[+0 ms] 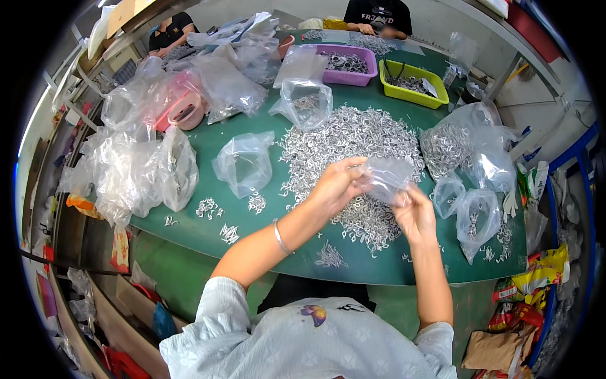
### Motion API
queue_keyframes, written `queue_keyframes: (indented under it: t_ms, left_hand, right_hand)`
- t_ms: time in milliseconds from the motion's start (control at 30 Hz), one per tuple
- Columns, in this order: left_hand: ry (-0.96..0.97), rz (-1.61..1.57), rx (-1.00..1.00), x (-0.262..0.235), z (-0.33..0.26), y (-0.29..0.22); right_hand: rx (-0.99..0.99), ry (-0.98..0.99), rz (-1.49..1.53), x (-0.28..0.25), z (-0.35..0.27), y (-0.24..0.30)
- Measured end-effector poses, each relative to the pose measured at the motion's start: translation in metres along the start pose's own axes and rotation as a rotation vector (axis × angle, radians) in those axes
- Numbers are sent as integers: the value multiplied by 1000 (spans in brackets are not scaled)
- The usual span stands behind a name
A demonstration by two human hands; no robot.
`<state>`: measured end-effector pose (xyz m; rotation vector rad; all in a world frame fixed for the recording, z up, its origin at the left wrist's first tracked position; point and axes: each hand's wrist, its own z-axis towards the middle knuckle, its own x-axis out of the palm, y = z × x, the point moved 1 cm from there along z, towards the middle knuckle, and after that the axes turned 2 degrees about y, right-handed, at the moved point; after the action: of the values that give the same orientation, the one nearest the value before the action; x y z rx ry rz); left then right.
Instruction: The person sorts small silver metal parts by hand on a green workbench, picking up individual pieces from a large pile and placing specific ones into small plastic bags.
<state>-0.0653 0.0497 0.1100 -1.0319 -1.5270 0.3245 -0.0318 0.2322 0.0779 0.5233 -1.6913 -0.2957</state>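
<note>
Between my two hands a small clear plastic bag (387,174) is stretched over a big pile of small silver metal hook-like parts (341,142). My left hand (341,184) pinches the bag's left side. With thumb and fingers, my right hand (415,213) grips its lower right edge. Whether anything lies inside the bag, I cannot tell. On the green table (278,243) in front of me are small separate heaps of metal parts (331,255). An open plastic bag (243,165) stands left of the pile.
Behind the pile stand a purple basin (348,74) and a yellow-green basin (413,98), both holding metal parts. Plastic bags (123,164) crowd the left side, near a pink bucket (187,112). Filled bags (449,142) line the right. Two people (379,18) sit across the table.
</note>
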Motion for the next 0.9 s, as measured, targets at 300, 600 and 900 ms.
queue_keyframes:
  t_ms: [300, 600, 900]
  left_hand:
    - [69, 62, -2, 16, 84, -20]
    - [154, 600, 1, -1, 138, -14]
    - [-24, 1230, 770, 10, 175, -25]
  right_hand:
    - [-10, 33, -192, 15, 62, 42]
    - [-133, -102, -360, -4, 96, 48]
    - [-627, -203, -1162, -12, 131, 49]
